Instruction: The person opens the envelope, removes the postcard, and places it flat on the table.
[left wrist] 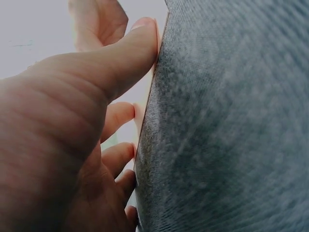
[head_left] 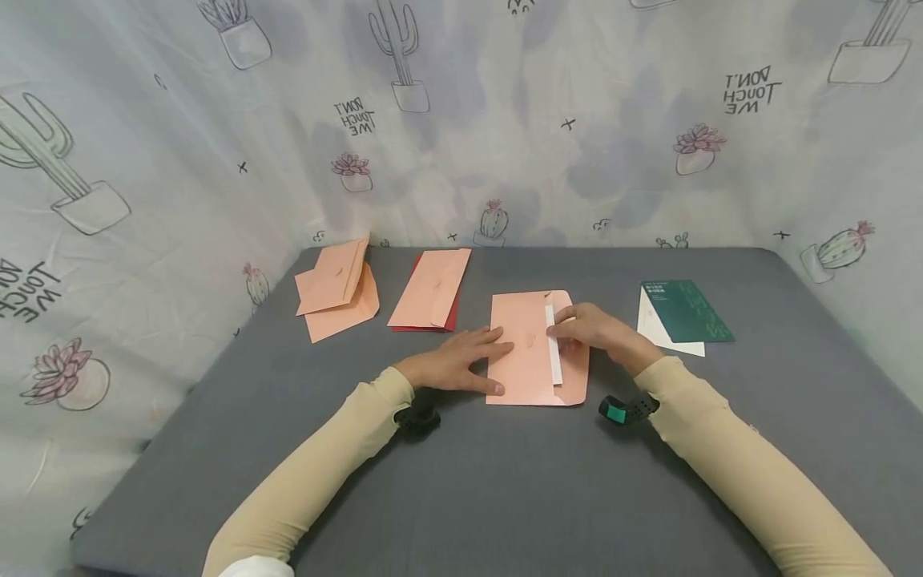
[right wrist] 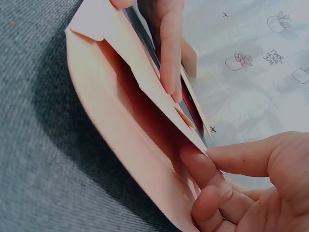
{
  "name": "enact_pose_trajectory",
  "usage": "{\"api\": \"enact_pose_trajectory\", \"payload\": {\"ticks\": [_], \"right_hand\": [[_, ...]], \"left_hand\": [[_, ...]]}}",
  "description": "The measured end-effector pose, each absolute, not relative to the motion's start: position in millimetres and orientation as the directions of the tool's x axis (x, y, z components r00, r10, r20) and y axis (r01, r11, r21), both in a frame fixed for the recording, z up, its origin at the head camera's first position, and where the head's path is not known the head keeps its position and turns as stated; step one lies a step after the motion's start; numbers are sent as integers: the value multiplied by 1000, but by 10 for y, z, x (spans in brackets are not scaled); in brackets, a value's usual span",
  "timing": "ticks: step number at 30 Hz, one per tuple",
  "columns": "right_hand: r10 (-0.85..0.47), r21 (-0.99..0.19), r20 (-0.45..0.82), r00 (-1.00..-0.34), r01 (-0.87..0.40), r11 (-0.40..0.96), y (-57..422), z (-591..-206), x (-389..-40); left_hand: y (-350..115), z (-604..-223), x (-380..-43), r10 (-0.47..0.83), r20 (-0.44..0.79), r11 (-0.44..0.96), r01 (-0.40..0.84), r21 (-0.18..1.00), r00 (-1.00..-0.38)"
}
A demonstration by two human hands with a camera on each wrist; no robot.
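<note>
A pink envelope [head_left: 519, 344] lies in front of me with its flap [head_left: 575, 377] unfolded to the right. My left hand [head_left: 457, 359] rests on its left part, fingers spread and thumb near the lower edge. At the mouth, my right hand [head_left: 594, 330] pinches the pocket's edge, the thumb outside and a fingertip inside, as the right wrist view shows. The pocket [right wrist: 140, 101] gapes there. Along the mouth runs a white strip [head_left: 554, 344]; I cannot tell whether it is paper inside or the pocket's lit edge.
Two overlapping pink envelopes [head_left: 332, 280] lie at the back left. Beside them, another pink envelope [head_left: 431, 288] covers most of a red piece [head_left: 453, 312]. A green card [head_left: 688, 311] overlaps a white sheet [head_left: 652, 328] on the right. Patterned cloth [head_left: 461, 120] hangs behind the grey table [head_left: 505, 489].
</note>
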State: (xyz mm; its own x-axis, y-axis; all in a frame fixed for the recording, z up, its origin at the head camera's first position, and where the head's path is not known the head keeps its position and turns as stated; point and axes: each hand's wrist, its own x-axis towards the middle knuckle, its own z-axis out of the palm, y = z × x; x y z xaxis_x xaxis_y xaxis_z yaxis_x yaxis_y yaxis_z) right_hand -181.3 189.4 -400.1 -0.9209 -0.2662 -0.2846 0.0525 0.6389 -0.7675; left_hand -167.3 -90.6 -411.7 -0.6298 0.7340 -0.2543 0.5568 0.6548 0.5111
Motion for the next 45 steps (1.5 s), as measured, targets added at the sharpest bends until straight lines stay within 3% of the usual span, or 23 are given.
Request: {"api": "enact_pose_trajectory", "payload": {"ticks": [45], "right_hand": [[-120, -745, -224, -967, 91, 661, 1934, -4005, -1862]], "left_hand": [[-882, -4088, -1680, 733, -258, 657, 558, 507, -630]]}}
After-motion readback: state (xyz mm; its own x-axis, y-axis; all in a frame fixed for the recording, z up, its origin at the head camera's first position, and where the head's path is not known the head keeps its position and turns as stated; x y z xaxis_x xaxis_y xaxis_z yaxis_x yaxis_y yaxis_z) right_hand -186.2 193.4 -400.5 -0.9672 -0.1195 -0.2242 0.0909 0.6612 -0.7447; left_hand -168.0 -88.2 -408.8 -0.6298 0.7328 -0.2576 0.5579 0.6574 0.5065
